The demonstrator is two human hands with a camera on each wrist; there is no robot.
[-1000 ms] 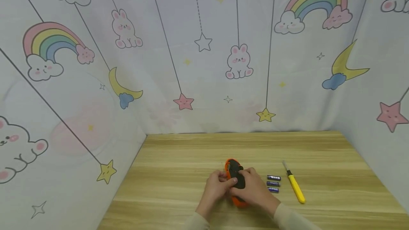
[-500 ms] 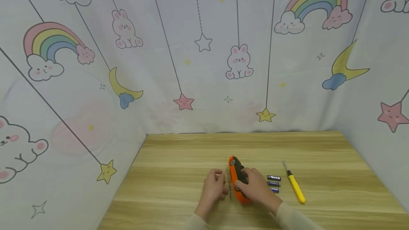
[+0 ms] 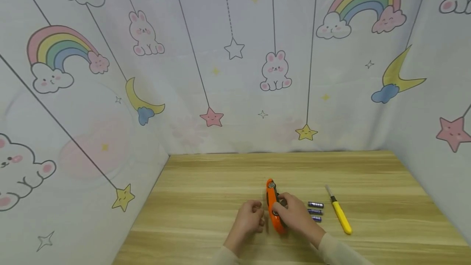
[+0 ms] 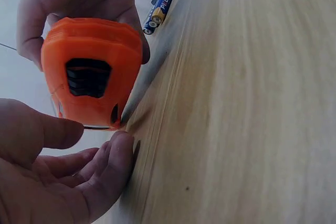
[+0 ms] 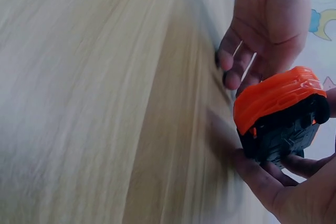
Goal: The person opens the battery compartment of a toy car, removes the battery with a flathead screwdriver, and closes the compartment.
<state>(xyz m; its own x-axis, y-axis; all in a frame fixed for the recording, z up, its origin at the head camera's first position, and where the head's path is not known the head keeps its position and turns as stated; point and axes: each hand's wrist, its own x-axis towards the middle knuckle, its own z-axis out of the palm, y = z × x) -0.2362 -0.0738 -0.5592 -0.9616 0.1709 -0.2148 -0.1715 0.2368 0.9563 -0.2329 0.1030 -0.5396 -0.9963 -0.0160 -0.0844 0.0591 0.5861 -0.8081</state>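
Note:
An orange toy car [image 3: 273, 209] with a black underside is tipped on its side, wheels toward the right, in the head view. My right hand [image 3: 294, 212] grips it by the underside, thumb near a wheel. The left wrist view faces an orange end of the car [image 4: 94, 72] with a dark grille-like patch. Just left of the car is my left hand [image 3: 249, 218], its fingers loosely bent and holding nothing. In the left wrist view the left thumb and fingers [image 4: 118, 156] are close to the car's roof side; whether they touch it I cannot tell.
Three small batteries [image 3: 315, 212] lie in a column right of the right hand. Beyond them is a screwdriver [image 3: 340, 214] with a yellow handle. The wood-grain table [image 3: 206, 175] is bounded by a patterned cloth backdrop [image 3: 243, 85].
The car has turned from underside-up onto its side, in the right hand. My left hand has let go of it and moved slightly left. Batteries and screwdriver have stayed put.

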